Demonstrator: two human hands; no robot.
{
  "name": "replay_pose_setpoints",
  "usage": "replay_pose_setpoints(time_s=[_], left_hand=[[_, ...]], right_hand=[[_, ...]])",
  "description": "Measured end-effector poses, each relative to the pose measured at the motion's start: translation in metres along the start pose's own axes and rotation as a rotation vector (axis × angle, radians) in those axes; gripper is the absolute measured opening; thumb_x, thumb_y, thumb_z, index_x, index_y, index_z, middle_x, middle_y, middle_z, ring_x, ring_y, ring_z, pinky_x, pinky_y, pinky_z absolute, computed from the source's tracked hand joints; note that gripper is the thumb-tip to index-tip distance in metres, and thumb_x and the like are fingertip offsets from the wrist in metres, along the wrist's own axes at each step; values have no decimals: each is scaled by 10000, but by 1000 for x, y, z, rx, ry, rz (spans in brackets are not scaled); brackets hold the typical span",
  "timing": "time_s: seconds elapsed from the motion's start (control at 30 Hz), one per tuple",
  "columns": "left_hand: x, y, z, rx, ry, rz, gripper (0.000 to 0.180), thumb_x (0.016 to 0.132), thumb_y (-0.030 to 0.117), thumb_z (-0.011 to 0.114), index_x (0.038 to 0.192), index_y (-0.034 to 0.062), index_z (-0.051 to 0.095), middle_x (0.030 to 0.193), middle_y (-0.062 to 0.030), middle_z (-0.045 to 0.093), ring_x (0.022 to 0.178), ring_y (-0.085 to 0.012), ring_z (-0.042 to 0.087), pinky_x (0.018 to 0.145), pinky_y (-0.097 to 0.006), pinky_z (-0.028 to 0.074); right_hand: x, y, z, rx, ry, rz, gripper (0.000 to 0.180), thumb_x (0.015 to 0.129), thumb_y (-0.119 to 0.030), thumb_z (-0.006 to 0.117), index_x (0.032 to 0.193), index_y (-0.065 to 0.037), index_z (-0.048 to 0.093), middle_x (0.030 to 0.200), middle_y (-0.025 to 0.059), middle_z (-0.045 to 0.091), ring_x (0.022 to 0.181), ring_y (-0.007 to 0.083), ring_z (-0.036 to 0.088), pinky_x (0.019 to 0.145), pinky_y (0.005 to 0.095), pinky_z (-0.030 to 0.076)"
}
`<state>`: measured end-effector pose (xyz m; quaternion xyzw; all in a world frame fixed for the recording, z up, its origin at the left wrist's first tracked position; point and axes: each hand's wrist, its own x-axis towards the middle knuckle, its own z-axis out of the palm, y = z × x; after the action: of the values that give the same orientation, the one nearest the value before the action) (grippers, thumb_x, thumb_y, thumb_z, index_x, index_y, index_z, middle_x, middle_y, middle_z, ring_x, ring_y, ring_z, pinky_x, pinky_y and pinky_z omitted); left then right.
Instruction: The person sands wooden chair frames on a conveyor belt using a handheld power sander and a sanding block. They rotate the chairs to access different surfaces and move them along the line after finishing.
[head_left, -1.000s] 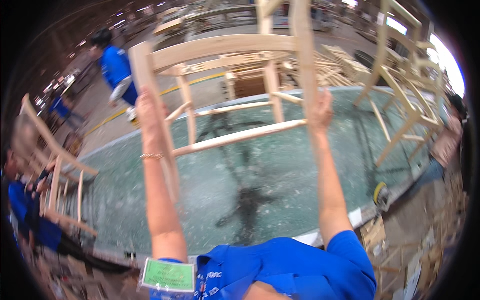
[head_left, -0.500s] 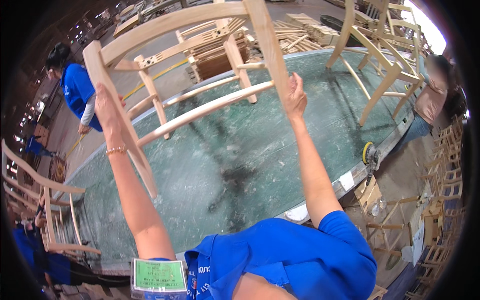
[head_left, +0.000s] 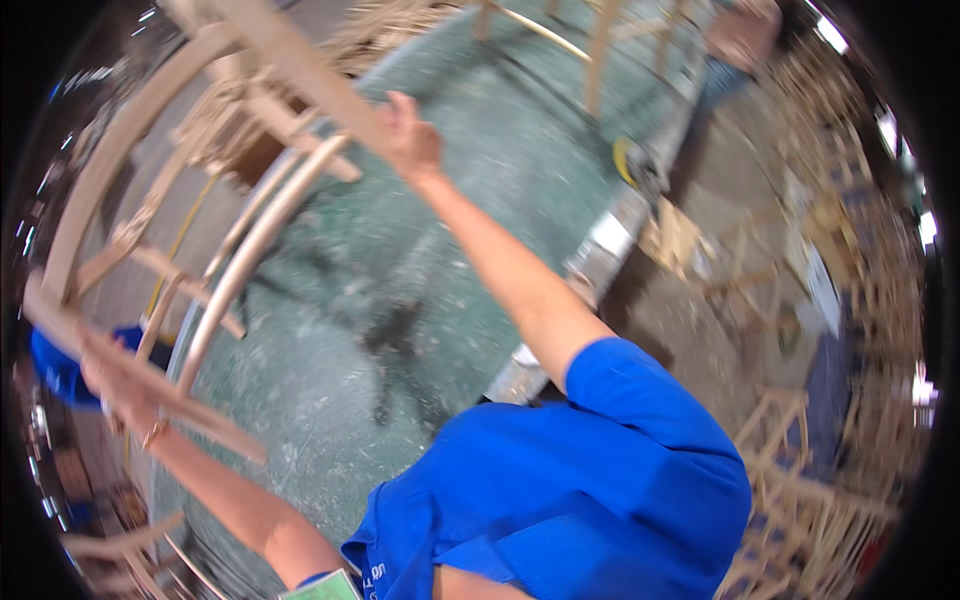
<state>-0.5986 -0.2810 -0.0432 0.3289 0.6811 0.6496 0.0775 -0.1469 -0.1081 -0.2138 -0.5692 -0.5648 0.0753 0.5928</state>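
Our left hand [head_left: 115, 385] and right hand [head_left: 412, 140] hold an unpainted wooden chair frame [head_left: 245, 250] by opposite side posts [head_left: 308, 70], tilted over the green worktable [head_left: 320, 385]; whether any leg [head_left: 342, 165] touches it, we cannot tell. We would do best gripping both posts evenly, sparing the legs knocks.

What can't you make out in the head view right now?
All in the head view:
- Held chair: top of its right post, cut off by the upper edge.
- Left hand: separate fingers, lost to blur.
- Far chair: upper part, cut off by the upper edge.
- Badge: lower part, cut off by the lower edge.
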Motion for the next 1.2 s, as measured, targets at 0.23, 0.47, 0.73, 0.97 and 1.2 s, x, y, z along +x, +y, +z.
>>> replay_pose_setpoints(time_s=[0.23,0.47,0.73,0.97,1.2], left_hand=[[-7,2,23,-72,-13,0,621,807,526,679,1044,-38,571,876,-89,595,774,-177,554,728,-303,461],[-24,3,14,-85,-39,40,671,806,524,681,1106,-61,547,927,-104,589,807,-184,555,769,-310,463],[-12,-7,-3,-103,3,-85,594,819,541,656,950,-34,585,851,-94,584,760,-193,554,693,-351,490],[-46,28,32,-128,-90,105,522,810,532,673,824,25,551,673,-64,576,525,-143,550,482,-257,458],[-35,38,34,-154,-105,117,528,814,548,660,908,50,514,666,-47,551,522,-111,539,466,-233,443]], right_hand=[[-78,79,-64,640,-88,549,345,971,-287,466,1224,-62,527,845,132,694,735,256,685,631,348,530],[-165,132,-231,243,-113,777,232,856,-248,671,813,-20,666,691,56,670,607,132,653,538,247,504],[-252,105,-294,-366,-1122,-391,824,589,-250,814,1330,-165,465,1233,111,506,1165,313,464,1012,488,324],[-249,109,-292,-245,-1227,-381,649,641,-203,737,1265,-181,558,1034,129,509,1005,305,514,924,430,395],[-218,79,-235,248,-996,476,409,834,-179,589,1236,-102,582,1042,107,592,796,193,579,681,312,473]])
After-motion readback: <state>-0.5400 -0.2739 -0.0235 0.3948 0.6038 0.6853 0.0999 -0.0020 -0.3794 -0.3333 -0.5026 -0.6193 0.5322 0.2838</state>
